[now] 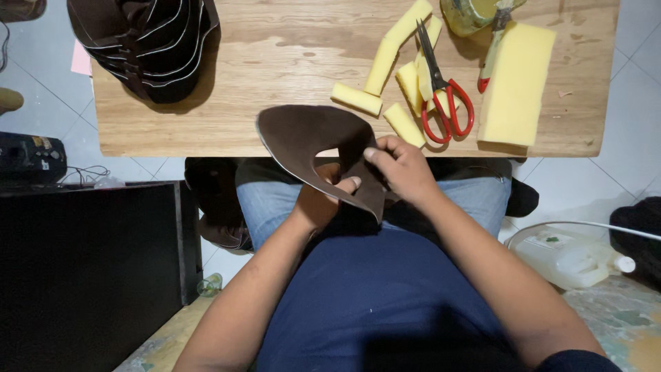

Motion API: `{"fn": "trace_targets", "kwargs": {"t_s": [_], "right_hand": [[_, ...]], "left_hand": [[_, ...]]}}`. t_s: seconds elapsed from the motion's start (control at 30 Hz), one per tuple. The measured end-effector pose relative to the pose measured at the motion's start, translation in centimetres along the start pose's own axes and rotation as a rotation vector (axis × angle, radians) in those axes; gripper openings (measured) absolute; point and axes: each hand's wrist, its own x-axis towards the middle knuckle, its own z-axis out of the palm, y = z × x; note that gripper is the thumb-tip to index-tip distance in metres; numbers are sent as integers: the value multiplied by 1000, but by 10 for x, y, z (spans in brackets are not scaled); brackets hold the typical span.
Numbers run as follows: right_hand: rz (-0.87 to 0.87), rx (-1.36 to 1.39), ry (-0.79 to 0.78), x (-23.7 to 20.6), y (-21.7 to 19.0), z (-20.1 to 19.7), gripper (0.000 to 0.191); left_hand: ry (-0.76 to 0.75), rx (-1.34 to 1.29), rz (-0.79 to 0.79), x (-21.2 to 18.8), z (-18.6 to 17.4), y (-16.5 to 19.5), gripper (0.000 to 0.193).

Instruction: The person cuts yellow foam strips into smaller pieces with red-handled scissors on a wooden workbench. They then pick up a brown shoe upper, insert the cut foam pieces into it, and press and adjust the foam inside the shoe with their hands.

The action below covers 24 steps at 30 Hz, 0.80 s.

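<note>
A curved piece of dark brown leather hangs over the near edge of the wooden table, above my lap. My left hand grips it from underneath, thumb on its lower edge. My right hand pinches the same piece at its right side, fingers on top. Both hands hold it just in front of the table edge.
A stack of similar dark leather pieces lies at the table's back left. Several yellow foam strips, red-handled scissors, a large yellow foam block and a jar sit at the right. A black box stands left; a plastic jug lies right.
</note>
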Motion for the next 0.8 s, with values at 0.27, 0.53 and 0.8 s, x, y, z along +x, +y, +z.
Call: {"fn": "trace_targets", "kwargs": {"t_s": [0.27,0.53,0.8], "right_hand": [[-130,2,90,0,-7,-3,16],[-220,-11,47,-16,-19,-1,15],[-171,-44,108,-15,-17,-1,15]], "left_hand": [[-77,-48,12,-11,-1,25,34],[-88,-446,144,-17,8,50,35],[-120,-360,96,-15,10,33,31]]}}
